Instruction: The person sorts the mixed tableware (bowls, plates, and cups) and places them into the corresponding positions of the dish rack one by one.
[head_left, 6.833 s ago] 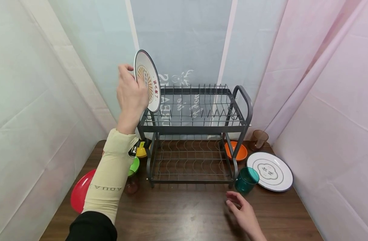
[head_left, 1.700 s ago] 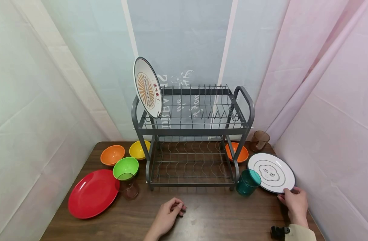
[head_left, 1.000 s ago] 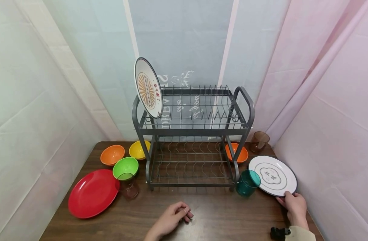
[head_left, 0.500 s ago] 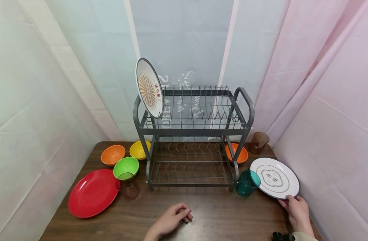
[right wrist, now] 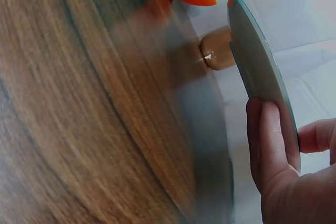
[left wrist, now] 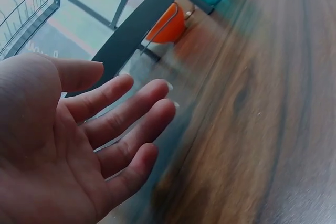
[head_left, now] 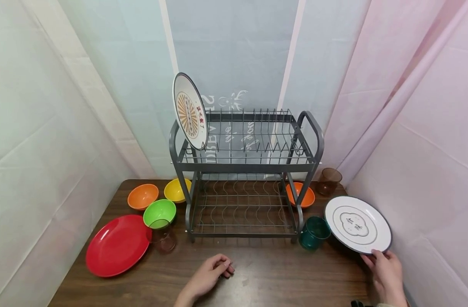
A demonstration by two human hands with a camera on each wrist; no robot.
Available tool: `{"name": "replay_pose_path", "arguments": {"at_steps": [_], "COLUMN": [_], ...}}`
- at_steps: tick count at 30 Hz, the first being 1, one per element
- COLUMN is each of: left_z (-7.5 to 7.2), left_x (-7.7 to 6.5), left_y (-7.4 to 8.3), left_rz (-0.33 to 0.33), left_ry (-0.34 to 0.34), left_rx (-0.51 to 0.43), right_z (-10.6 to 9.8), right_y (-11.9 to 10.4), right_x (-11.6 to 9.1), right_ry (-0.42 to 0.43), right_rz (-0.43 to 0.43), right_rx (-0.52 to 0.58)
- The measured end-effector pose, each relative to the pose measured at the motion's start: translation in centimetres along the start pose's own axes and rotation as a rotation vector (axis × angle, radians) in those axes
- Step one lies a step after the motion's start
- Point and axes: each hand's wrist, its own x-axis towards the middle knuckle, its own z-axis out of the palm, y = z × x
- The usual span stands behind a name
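My right hand (head_left: pixel 385 270) pinches the near rim of a white plate (head_left: pixel 357 225) with a dark edge, thumb on top and fingers beneath. In the right wrist view the plate (right wrist: pixel 262 72) is seen edge-on, raised off the table with a gap below it. Palm turned inward, my left hand (head_left: pixel 209 275) rests near the table's front with loosely curled fingers; the left wrist view shows this hand (left wrist: pixel 100 129) holding nothing. A two-tier dark dish rack (head_left: pixel 245 167) stands in the middle. On its upper tier, at the left end, another patterned plate (head_left: pixel 189 111) stands on edge.
Left of the rack are a red plate (head_left: pixel 118 246), an orange bowl (head_left: pixel 143 197), a yellow bowl (head_left: pixel 176 191), a green bowl (head_left: pixel 160 213) and a brown glass (head_left: pixel 165 239). To its right stand a teal glass (head_left: pixel 313 234), another orange bowl (head_left: pixel 303 196) and a brown glass (head_left: pixel 329 181).
The left hand has let go of the patterned plate, now standing in the rack, and come down to the table. The right hand has taken the white plate's rim and lifted it, shifting right.
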Motion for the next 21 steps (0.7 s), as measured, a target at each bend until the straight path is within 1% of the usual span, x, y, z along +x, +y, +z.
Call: {"name": "replay_pose_path", "arguments": {"at_steps": [3,5,12,16,21], "left_z": [-0.5,-0.7,-1.3,-1.5,-1.5], "left_x": [0.1,0.0,-0.1,-0.2,-0.2], "left_y": [-0.2,-0.3,-0.2,-0.2,-0.3], "left_rz": [0.004,0.011,0.030,0.025,0.019], "left_ry": [0.033,0.058,0.148,0.175,0.186], "left_rx": [-0.007,-0.012,-0.042,-0.052,-0.049], "right_z": [-0.2,-0.2,0.0,-0.1,-0.4], "right_y": [-0.3,-0.4,-1.2,-1.4,-1.4], "right_x": [-0.6,-0.9,-2.2,-3.1,-4.3], "right_ry": [-0.012,-0.017,0.028,0.049,0.040], "right_rz": [-0.008,-0.013,-0.025,-0.043,-0.072], "right_rx": [0.075,0.104,0.207,0.254,0.358]}}
